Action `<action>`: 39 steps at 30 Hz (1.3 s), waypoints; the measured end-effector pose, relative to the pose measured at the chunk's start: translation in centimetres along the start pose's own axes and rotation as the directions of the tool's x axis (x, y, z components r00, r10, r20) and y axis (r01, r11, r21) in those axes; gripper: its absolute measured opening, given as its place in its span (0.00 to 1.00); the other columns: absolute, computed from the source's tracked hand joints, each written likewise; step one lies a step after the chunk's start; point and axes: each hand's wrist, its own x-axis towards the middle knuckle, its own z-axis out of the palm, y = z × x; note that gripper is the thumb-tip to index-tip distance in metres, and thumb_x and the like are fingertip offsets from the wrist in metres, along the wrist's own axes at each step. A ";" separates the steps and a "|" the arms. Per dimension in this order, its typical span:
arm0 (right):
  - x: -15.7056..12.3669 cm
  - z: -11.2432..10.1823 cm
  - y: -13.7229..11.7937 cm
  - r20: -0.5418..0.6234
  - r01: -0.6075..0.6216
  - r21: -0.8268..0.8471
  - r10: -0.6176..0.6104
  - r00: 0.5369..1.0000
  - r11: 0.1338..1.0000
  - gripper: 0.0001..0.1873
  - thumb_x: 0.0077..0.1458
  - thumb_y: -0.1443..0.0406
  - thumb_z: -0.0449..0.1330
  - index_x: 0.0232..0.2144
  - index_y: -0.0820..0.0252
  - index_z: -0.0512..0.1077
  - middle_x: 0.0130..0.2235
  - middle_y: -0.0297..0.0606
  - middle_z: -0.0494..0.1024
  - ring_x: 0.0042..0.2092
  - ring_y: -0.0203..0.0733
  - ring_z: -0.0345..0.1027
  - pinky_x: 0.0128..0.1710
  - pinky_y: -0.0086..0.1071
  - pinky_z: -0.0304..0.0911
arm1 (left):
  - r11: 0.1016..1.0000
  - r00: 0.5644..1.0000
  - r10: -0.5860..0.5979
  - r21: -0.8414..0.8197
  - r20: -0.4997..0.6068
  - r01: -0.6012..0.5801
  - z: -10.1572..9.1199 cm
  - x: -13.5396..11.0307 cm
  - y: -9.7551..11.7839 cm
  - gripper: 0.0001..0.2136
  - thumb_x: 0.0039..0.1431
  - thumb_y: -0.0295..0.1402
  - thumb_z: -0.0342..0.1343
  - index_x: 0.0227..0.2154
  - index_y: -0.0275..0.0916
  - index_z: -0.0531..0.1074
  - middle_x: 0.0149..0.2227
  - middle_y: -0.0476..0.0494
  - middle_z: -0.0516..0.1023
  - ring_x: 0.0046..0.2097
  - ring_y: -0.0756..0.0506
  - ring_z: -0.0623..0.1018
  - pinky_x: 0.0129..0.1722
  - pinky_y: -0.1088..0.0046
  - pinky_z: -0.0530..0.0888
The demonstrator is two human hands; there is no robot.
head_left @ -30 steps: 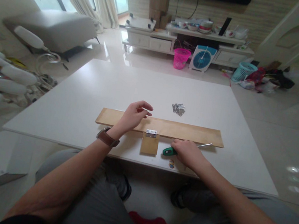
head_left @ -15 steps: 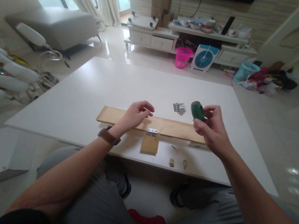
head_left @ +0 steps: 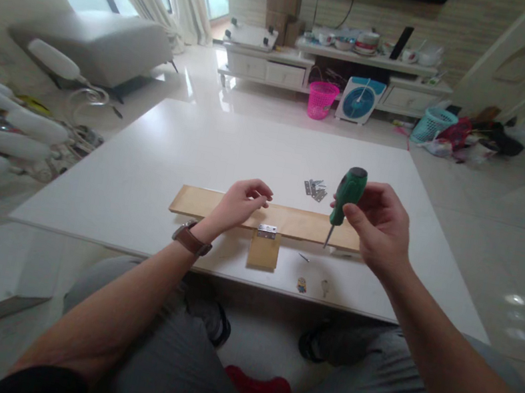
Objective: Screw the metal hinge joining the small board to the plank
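A long wooden board [head_left: 210,205] lies across the white table [head_left: 270,150], joined by a small metal hinge [head_left: 266,231] to a short wooden piece [head_left: 263,254] near the front edge. My left hand [head_left: 237,207] hovers over the board just left of the hinge, fingers curled into a pinch; what they hold is too small to see. My right hand [head_left: 379,227] is raised above the board's right end, gripping a green-handled screwdriver [head_left: 345,194] upright with its tip pointing down at the board.
Loose hinges [head_left: 313,189] lie behind the board. A screw [head_left: 303,256] and two small items [head_left: 312,286] sit near the front edge. Beyond the table stand a pink basket [head_left: 321,100], a fan [head_left: 358,101] and a low cabinet [head_left: 332,76]. A sofa [head_left: 91,44] is at left.
My right hand picked the screwdriver up from the table's front edge, lifted it above the board's right end and turned it upright, tip down. My left hand stayed in place.
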 end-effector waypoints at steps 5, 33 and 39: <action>0.1 2.3 0.0 0.015 0.024 0.048 -0.025 1.000 0.999 0.22 0.58 0.55 0.75 0.48 0.48 0.70 0.41 0.32 0.82 0.43 0.42 0.82 0.40 0.36 0.80 | 1.000 0.997 0.013 0.002 0.073 -0.013 -0.3 -0.2 0.3 0.06 0.58 0.31 0.62 0.37 0.37 0.81 0.39 0.41 0.86 0.39 0.46 0.84 0.41 0.68 0.79; 2.1 8.9 3.3 0.270 -0.103 0.055 0.085 0.959 0.993 0.19 0.63 0.55 0.66 0.51 0.48 0.65 0.47 0.36 0.81 0.47 0.43 0.78 0.49 0.44 0.76 | 0.988 0.965 0.057 -0.151 0.254 -0.019 -0.8 -1.2 0.0 0.10 0.58 0.40 0.69 0.35 0.38 0.85 0.38 0.40 0.88 0.46 0.39 0.86 0.54 0.57 0.82; 2.2 8.9 3.6 0.274 -0.106 0.066 0.084 0.958 0.992 0.19 0.63 0.54 0.66 0.51 0.48 0.65 0.46 0.35 0.81 0.47 0.43 0.78 0.50 0.44 0.75 | 0.989 0.966 0.053 -0.145 0.253 -0.017 -0.9 -1.1 -0.2 0.10 0.57 0.40 0.69 0.35 0.38 0.85 0.38 0.40 0.88 0.45 0.39 0.86 0.54 0.57 0.82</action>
